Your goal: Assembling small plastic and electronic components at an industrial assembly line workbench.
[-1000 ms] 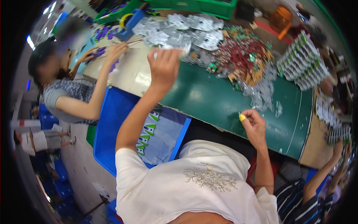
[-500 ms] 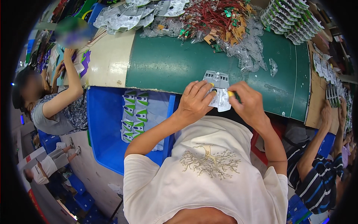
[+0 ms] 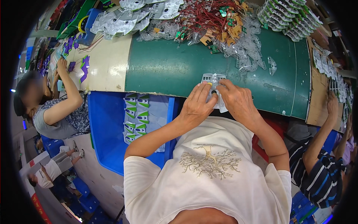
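Both hands [image 3: 195, 105] grip a grey part [image 3: 214, 79] at the green tabletop [image 3: 167, 71]; blue bin [image 3: 106, 128] alongside.

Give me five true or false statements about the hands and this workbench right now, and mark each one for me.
1. The left hand and the right hand are both at the gray plastic part. True.
2. The blue bin stands on the person's right. False: it is on the left.
3. A heap of red wires lies toward the far side of the green work surface. True.
4. The blue bin has nothing in it. False: white-and-green parts lie inside.
5. A yellow cover shows on a fingertip of the left hand. True.
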`<action>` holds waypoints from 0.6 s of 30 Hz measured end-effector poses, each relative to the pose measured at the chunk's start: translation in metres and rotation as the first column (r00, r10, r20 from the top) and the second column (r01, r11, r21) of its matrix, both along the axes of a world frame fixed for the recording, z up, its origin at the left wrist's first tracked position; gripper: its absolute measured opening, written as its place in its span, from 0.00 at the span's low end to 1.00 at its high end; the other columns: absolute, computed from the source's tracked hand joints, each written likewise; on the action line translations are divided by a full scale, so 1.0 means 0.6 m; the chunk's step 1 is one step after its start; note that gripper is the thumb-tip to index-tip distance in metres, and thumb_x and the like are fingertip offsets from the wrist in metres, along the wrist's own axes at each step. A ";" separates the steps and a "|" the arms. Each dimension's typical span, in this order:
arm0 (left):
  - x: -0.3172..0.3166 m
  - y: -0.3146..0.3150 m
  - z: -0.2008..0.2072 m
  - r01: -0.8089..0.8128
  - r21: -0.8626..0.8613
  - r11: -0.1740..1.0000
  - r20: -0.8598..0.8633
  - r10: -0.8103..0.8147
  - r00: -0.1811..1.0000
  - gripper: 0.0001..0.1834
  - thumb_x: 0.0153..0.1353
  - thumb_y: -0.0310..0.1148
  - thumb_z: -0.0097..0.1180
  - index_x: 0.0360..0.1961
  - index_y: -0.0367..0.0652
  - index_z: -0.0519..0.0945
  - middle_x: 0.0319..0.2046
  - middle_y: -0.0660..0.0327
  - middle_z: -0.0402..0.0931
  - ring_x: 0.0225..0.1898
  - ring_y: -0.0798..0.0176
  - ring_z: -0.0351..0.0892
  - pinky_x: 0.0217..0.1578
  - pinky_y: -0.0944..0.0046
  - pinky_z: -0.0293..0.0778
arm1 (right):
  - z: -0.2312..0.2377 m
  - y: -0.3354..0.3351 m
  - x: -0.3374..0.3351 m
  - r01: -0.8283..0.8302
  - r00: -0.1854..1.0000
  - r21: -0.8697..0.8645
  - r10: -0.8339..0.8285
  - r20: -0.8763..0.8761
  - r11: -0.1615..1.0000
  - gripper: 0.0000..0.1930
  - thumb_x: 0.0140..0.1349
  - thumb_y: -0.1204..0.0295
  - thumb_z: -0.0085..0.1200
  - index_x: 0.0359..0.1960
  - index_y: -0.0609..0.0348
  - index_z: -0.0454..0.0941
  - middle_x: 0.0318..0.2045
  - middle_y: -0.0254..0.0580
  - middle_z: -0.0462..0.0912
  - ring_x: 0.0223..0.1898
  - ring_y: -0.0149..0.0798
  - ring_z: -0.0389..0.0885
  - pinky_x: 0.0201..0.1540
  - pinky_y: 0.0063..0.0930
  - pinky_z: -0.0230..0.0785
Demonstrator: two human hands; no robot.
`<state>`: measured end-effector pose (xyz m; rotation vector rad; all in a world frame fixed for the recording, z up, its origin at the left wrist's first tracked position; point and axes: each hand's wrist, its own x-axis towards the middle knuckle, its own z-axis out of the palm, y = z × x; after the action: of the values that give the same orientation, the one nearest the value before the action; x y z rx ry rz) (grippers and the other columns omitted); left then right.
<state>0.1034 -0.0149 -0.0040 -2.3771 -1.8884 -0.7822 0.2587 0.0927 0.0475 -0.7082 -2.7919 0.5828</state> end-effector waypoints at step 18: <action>-0.012 0.234 0.007 0.032 0.338 0.941 0.079 -0.062 0.995 0.13 0.47 0.26 0.57 0.38 0.42 0.81 0.37 0.63 0.78 0.36 0.59 0.75 0.35 0.61 0.71 | -0.005 -0.014 0.049 0.087 0.994 0.084 -0.080 -0.080 0.993 0.10 0.52 0.81 0.55 0.37 0.63 0.78 0.34 0.43 0.74 0.33 0.43 0.81 0.31 0.38 0.76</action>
<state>0.0961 0.1256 0.0001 -2.2134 -1.5732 -1.1294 0.2882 0.0840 0.0445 -0.7633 -2.6845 0.4596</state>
